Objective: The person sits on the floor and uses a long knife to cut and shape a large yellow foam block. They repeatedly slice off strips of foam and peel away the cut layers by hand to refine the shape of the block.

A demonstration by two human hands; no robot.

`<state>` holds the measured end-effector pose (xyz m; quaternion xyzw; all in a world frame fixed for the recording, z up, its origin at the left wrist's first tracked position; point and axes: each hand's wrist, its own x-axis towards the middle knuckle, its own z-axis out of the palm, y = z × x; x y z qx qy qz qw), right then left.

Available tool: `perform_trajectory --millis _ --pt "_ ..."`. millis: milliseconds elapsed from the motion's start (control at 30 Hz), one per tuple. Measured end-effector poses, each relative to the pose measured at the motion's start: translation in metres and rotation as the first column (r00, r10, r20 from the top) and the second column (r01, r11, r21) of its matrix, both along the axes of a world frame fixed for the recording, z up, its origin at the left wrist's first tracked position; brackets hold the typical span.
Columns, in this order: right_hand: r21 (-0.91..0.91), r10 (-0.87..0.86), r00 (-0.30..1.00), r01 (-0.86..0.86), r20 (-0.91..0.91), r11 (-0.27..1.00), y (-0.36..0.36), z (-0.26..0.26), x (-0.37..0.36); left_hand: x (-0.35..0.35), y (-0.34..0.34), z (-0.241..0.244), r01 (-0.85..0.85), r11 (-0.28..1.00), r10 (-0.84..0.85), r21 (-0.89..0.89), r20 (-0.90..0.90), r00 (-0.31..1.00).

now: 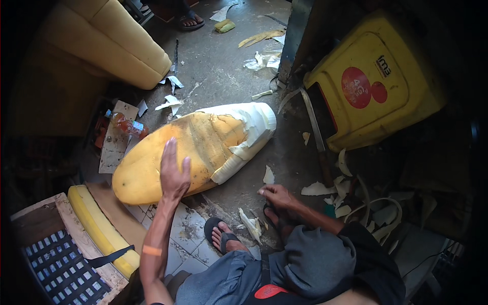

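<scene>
A motorcycle seat foam [152,164], yellow-orange with dark stains, lies on the floor before me. White foam [259,120] with torn edges wraps its far right end. My left hand [175,171] is laid over the near side of the yellow foam, palm down, the thumb apart from the straight fingers; it grips nothing. My right hand [278,195] hovers by my right knee, above my sandalled foot, with curled fingers; whether anything small is inside them is hidden. Near it lies a white foam scrap [268,175].
A long-bladed knife [313,122] lies beside the yellow plastic stool [404,68] on the right. Foam offcuts [343,190] litter the floor. At left are a drink bottle [129,126] on a board [110,152] and a webbed wooden frame [91,251]. A person's sandalled foot [192,22] shows at the top.
</scene>
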<state>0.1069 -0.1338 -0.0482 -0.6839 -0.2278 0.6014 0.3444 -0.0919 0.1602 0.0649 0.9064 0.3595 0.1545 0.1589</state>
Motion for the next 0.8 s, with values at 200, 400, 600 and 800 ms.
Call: perform_trajectory --millis 200,400,600,800 --pt "-0.126 0.462 0.852 -0.444 0.247 0.887 -0.016 0.01 -0.029 0.102 -0.007 -0.079 0.106 0.992 -0.096 0.073 -0.137 0.986" --pt "0.007 0.29 0.904 -0.308 0.315 0.951 -0.036 -0.025 -0.035 0.124 -0.039 -0.117 0.063 0.997 -0.071 -0.037 -0.291 0.954" --pt "0.074 0.262 0.88 -0.315 0.397 0.946 -0.029 -0.026 -0.041 0.146 -0.056 -0.115 0.291 0.948 -0.234 0.129 -0.336 0.912" --pt "0.092 0.246 0.895 -0.3 0.373 0.95 -0.022 -0.019 -0.035 0.147 -0.051 -0.116 0.126 0.976 -0.072 0.177 -0.284 0.956"
